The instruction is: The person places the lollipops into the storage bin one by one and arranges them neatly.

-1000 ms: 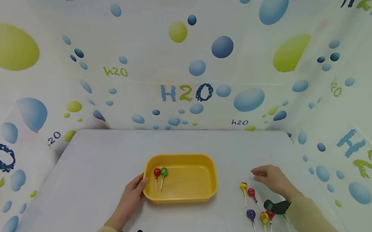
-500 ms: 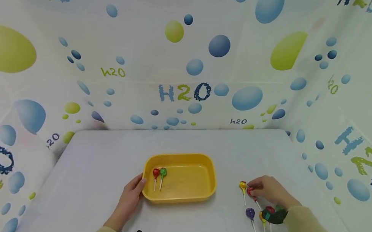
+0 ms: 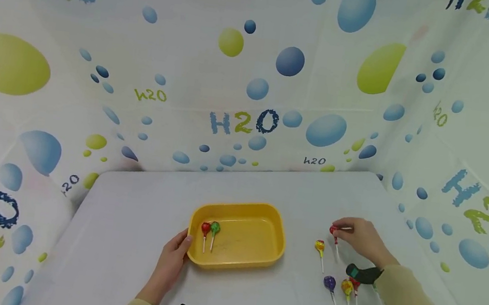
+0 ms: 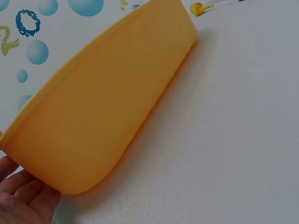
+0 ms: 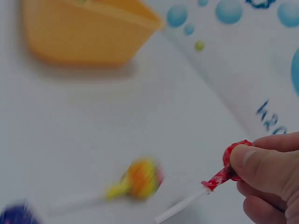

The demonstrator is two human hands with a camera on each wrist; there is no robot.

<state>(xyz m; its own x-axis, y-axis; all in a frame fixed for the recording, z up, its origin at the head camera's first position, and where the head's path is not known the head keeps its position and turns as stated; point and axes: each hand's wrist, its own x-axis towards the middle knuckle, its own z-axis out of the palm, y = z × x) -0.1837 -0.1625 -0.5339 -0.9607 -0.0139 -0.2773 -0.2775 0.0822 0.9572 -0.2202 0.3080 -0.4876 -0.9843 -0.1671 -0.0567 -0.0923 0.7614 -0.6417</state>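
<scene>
My right hand (image 3: pixel 360 237) pinches a red lollipop (image 5: pixel 217 177) by its wrapped head between thumb and fingers, its white stick slanting down. At the left end of a yellow tray (image 3: pixel 241 263), my left hand (image 3: pixel 174 259) grips the wall, thumb at the rim; the left wrist view shows its fingers (image 4: pixel 28 189) against the outside. Inside the tray, at its left, lie a red lollipop (image 3: pixel 206 227) and a green lollipop (image 3: pixel 215 227). A yellow lollipop (image 3: pixel 320 245) lies on the table just left of my right hand.
Nearer me on the white table (image 3: pixel 137 221) lie a purple lollipop (image 3: pixel 329 283), another yellow lollipop (image 3: pixel 347 287) and another red lollipop (image 3: pixel 356 286). My right wrist and sleeve partly cover this group. A bubble-printed cloth (image 3: pixel 183 55) stands behind and at both sides.
My right hand came down to the red lollipop beside the yellow one, took hold of its head and raised it, moving away from me. The left hand stays on the tray.
</scene>
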